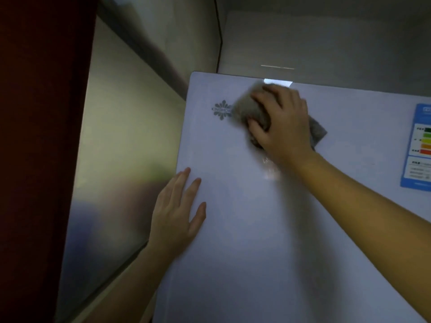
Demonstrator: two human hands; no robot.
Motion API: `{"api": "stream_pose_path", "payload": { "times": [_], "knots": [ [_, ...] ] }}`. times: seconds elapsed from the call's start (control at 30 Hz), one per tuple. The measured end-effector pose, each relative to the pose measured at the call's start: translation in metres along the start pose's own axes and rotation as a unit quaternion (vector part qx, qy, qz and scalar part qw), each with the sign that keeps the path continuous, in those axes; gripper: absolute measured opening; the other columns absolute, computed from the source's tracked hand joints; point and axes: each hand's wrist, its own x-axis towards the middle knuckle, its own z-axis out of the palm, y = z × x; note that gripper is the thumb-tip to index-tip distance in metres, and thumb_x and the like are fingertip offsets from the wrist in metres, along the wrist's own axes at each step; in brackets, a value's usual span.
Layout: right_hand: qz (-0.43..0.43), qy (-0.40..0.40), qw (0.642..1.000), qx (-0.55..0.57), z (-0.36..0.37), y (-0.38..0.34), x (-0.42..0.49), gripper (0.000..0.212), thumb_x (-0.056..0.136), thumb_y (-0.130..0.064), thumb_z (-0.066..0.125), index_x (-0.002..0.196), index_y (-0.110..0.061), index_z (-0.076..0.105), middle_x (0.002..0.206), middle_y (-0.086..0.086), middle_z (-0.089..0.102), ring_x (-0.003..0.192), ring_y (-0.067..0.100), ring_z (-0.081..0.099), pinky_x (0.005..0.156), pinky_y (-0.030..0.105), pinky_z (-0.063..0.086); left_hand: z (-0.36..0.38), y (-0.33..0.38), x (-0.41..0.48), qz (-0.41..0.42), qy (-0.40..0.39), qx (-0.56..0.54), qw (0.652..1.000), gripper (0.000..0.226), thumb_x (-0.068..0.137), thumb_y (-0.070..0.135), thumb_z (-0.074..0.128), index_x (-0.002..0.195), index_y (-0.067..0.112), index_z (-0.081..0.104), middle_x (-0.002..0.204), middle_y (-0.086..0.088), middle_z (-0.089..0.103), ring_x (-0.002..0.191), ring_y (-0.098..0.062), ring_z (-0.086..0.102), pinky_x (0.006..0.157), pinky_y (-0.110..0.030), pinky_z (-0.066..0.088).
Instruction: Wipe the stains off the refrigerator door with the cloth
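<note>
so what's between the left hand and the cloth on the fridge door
Nothing: in the head view only bare white door lies between the flat left hand and the grey cloth under the right hand.

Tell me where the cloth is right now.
In the head view the cloth is pressed flat on the door near its top edge, under the right hand, just right of the logo.

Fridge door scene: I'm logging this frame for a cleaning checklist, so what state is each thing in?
Door: shut, glossy, no stain clear in this blurred view.
Cloth: bunched, pressed flat on the door near its top edge, partly over the logo.
Right hand: on the cloth, fingers spread, pressing.
Left hand: open, flat on the door by its left edge, holding nothing.
Energy label: stuck on the door at right, cut off by the frame.
</note>
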Motion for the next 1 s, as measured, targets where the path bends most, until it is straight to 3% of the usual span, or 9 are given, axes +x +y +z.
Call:
{"api": "stream_pose_path", "payload": {
  "times": [0.17, 0.27, 0.37, 0.47, 0.57, 0.7, 0.83, 0.9, 1.0],
  "knots": [
    [-0.007, 0.002, 1.0, 0.012, 0.046, -0.06, 0.062, 0.05, 0.084, -0.039, 0.062, 0.129, -0.017, 0.061, 0.138, 0.01, 0.056, 0.122, 0.031, 0.053, 0.097, 0.044, 0.043, 0.02, -0.003, -0.031, 0.004, -0.005, -0.026, 1.0, 0.05, 0.1, 0.036, 0.051, 0.142, 0.009, 0.056, 0.158, -0.016, 0.041, 0.149, -0.031, 0.036, 0.121, -0.047, 0.035],
    [-0.103, -0.063, 0.993, 0.012, 0.066, -0.098, 0.032, 0.057, 0.085, -0.04, 0.064, 0.135, -0.015, 0.059, 0.142, 0.015, 0.054, 0.125, 0.035, 0.052, 0.1, 0.047, 0.044, 0.024, -0.005, -0.033, -0.001, -0.003, -0.038, 0.999, 0.052, 0.101, 0.038, 0.05, 0.145, 0.01, 0.052, 0.159, -0.016, 0.039, 0.152, -0.03, 0.031, 0.125, -0.043, 0.028],
    [-0.233, -0.129, 0.964, 0.018, 0.071, -0.112, -0.016, 0.056, 0.083, -0.038, 0.069, 0.133, -0.014, 0.063, 0.141, 0.016, 0.057, 0.122, 0.036, 0.056, 0.096, 0.047, 0.047, 0.027, -0.005, -0.035, 0.006, 0.002, -0.036, 0.999, 0.054, 0.1, 0.037, 0.052, 0.146, 0.009, 0.05, 0.159, -0.019, 0.038, 0.152, -0.033, 0.031, 0.126, -0.046, 0.027],
    [-0.27, -0.143, 0.952, 0.019, 0.055, -0.09, -0.027, 0.055, 0.08, -0.035, 0.073, 0.131, -0.014, 0.065, 0.139, 0.014, 0.06, 0.118, 0.035, 0.059, 0.091, 0.045, 0.047, 0.027, -0.005, -0.035, 0.004, 0.0, -0.031, 1.0, 0.055, 0.099, 0.036, 0.054, 0.148, 0.009, 0.049, 0.16, -0.018, 0.037, 0.152, -0.033, 0.03, 0.126, -0.047, 0.026],
    [-0.198, -0.105, 0.974, -0.015, 0.026, -0.038, -0.007, 0.053, 0.083, -0.034, 0.071, 0.132, -0.014, 0.065, 0.139, 0.015, 0.059, 0.119, 0.037, 0.058, 0.092, 0.045, 0.046, 0.026, -0.004, -0.035, 0.002, -0.001, -0.036, 0.999, 0.055, 0.1, 0.036, 0.051, 0.148, 0.009, 0.048, 0.162, -0.016, 0.035, 0.153, -0.032, 0.029, 0.126, -0.047, 0.026],
    [-0.02, -0.016, 0.999, -0.041, -0.022, 0.033, 0.012, 0.051, 0.086, -0.034, 0.068, 0.133, -0.016, 0.062, 0.138, 0.011, 0.057, 0.122, 0.034, 0.054, 0.1, 0.046, 0.044, 0.027, -0.002, -0.034, 0.002, 0.001, -0.034, 0.999, 0.055, 0.101, 0.037, 0.048, 0.146, 0.006, 0.05, 0.161, -0.017, 0.035, 0.152, -0.035, 0.03, 0.127, -0.047, 0.022],
    [0.025, -0.027, 0.998, -0.051, -0.034, 0.041, -0.015, 0.054, 0.085, -0.034, 0.068, 0.134, -0.015, 0.06, 0.139, 0.013, 0.055, 0.122, 0.035, 0.052, 0.098, 0.043, 0.041, 0.026, 0.002, -0.033, -0.005, -0.006, -0.033, 0.999, 0.056, 0.1, 0.036, 0.047, 0.146, 0.005, 0.048, 0.161, -0.018, 0.034, 0.152, -0.036, 0.03, 0.13, -0.043, 0.015],
    [-0.039, -0.069, 0.996, -0.044, -0.025, 0.025, -0.049, 0.056, 0.081, -0.034, 0.071, 0.132, -0.011, 0.063, 0.138, 0.02, 0.058, 0.119, 0.038, 0.053, 0.098, 0.045, 0.043, 0.024, 0.003, -0.032, -0.012, -0.009, -0.035, 0.999, 0.056, 0.099, 0.036, 0.047, 0.146, 0.005, 0.047, 0.162, -0.018, 0.034, 0.152, -0.036, 0.028, 0.13, -0.043, 0.014],
    [-0.251, -0.15, 0.956, 0.009, -0.013, -0.004, -0.116, 0.046, 0.085, -0.033, 0.071, 0.126, -0.012, 0.069, 0.135, 0.02, 0.063, 0.117, 0.039, 0.061, 0.096, 0.045, 0.048, 0.025, 0.007, -0.033, -0.018, -0.011, -0.025, 0.999, 0.056, 0.099, 0.035, 0.046, 0.148, 0.006, 0.047, 0.163, -0.019, 0.032, 0.154, -0.035, 0.025, 0.128, -0.049, 0.018]
  ]
}}
